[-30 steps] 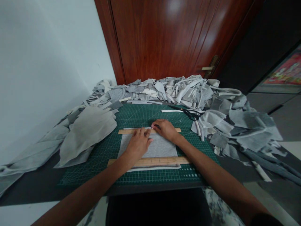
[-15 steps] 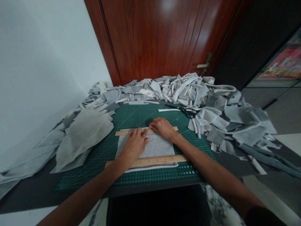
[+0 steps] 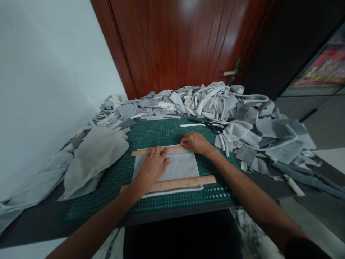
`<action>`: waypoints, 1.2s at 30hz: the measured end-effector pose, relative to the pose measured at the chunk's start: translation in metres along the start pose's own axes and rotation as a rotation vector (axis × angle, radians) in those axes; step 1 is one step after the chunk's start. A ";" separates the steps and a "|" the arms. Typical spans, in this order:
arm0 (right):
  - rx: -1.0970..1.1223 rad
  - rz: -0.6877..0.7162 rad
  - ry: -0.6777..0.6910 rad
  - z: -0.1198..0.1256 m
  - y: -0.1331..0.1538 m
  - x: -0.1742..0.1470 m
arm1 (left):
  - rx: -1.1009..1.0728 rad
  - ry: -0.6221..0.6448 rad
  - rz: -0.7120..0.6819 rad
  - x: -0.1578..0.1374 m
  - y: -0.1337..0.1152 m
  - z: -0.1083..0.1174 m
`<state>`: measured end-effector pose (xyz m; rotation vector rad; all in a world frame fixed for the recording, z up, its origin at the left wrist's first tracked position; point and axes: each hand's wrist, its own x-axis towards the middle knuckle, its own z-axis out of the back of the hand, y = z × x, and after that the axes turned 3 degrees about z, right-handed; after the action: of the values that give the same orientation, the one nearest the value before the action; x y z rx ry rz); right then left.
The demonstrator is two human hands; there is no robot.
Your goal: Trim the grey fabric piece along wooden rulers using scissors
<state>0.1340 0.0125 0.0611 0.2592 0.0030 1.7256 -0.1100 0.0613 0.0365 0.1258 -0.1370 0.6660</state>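
A piece of light grey fabric [image 3: 183, 166] lies on the green cutting mat [image 3: 159, 131], with a wooden ruler [image 3: 174, 149] across its far edge and a second, wider wooden ruler [image 3: 185, 182] across its near side. My left hand [image 3: 153, 164] rests palm down on the fabric, fingers stretched onto the far ruler, thumb apart. At that ruler's right end is my right hand [image 3: 197, 143], its fingers curled together at the fabric's far edge. The curled fingers hide what is between them.
Black scissors [image 3: 212, 126] and a white strip [image 3: 192, 125] lie beyond my hands. Heaped fabric scraps [image 3: 210, 100] run along the back and right of the table. Larger pale cloth pieces [image 3: 94, 154] are on the left. Behind stands a wooden door [image 3: 178, 46].
My right hand has slid rightward along the far ruler, to its right end. My left hand stays pressed on the fabric and ruler. The view has shifted slightly.
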 end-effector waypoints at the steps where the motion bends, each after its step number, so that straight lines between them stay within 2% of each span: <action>1: 0.001 -0.009 0.011 0.002 -0.003 -0.002 | -0.003 -0.004 -0.003 0.000 0.000 0.000; 8: -0.017 -0.018 0.050 0.008 -0.017 -0.009 | 0.042 0.026 -0.008 0.000 -0.002 0.002; 29: -0.150 -0.088 0.104 0.017 -0.033 -0.021 | -0.002 0.012 -0.003 -0.003 -0.003 0.005; 33: -0.122 -0.106 0.071 0.015 -0.040 -0.027 | -0.019 0.001 -0.003 -0.003 -0.003 0.002; 36: -0.011 -0.087 -0.021 0.009 -0.042 -0.028 | -0.006 0.013 0.007 -0.003 -0.005 0.001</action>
<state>0.1811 -0.0084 0.0592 0.2649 -0.0104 1.6358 -0.1096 0.0556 0.0371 0.1150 -0.1274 0.6732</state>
